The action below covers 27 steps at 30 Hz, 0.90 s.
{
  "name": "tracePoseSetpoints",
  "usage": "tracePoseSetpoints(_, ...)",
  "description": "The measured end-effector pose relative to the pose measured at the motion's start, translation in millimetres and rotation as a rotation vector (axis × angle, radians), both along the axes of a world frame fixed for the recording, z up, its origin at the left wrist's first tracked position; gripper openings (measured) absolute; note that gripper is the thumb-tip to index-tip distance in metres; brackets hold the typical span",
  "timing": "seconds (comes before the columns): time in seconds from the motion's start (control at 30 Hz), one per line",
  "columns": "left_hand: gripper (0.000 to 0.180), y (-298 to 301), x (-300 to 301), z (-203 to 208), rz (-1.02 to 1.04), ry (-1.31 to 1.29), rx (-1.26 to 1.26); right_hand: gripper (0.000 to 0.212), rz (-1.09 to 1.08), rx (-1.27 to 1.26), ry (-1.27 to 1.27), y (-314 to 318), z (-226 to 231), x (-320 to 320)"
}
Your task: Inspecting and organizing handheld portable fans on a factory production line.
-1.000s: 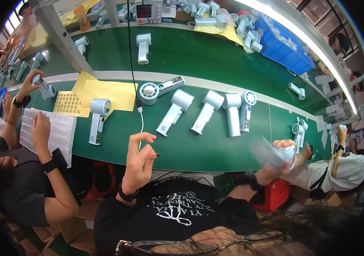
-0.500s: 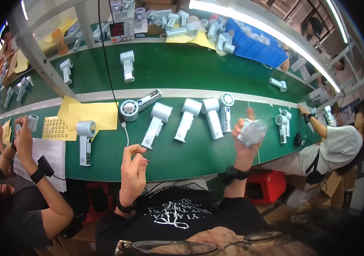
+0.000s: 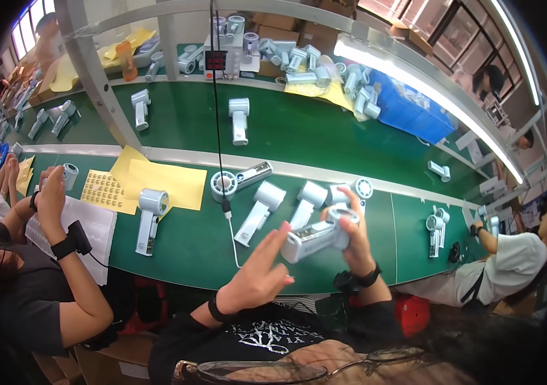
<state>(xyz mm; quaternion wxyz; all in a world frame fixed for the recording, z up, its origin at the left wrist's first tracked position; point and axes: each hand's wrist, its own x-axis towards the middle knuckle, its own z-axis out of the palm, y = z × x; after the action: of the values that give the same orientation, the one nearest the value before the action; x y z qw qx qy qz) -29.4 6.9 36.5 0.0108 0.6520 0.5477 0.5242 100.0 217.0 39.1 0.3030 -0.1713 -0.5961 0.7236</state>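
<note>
A pale blue handheld fan is held up over the near part of the bench, tilted, with its open handle slot showing small parts inside. My right hand is closed round the fan's head end. Beside the handle's lower end is my left hand, its fingers stretched out and thumb apart; whether the fingertips touch the handle I cannot tell. Behind them lie more fans: one with its slot exposed, one face down, another, and a round fan head partly hidden by my right hand.
A white cable hangs down onto the green bench. To the left are yellow sheets and another fan. Co-workers sit on both sides. Across the far belt stand a blue bin and a fan pile.
My right hand has brought a fan in toward the middle, where it was blurred before. My left hand has moved right to the fan, its curled fingers now straighter. The view has shifted.
</note>
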Motion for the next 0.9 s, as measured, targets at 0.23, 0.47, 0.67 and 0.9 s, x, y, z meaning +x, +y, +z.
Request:
tracePoseSetpoints(0.23, 0.020, -21.9, -33.1, -17.1, 0.290, -0.155, -0.166, 0.076, -0.277, 0.638, -0.526, 174.3, 14.3, -114.9)
tracePoseSetpoints(0.47, 0.017, -32.7, -38.6, -35.1, 0.332, -0.153, -0.185, 0.079, -0.149, 1.010, -0.989, 288.4, -48.3, -183.8)
tracePoseSetpoints(0.67, 0.018, -30.1, -45.4, -37.5, 0.378, -0.141, -0.164, 0.060, 0.004, 1.908, -0.522, 209.9, -34.2, -268.0)
tracePoseSetpoints(0.9, 0.028, -29.8, -44.8, -36.7, 0.373, -0.360, -0.147, 0.032, 0.152, 2.538, -0.217, 194.2, -62.6, -318.2)
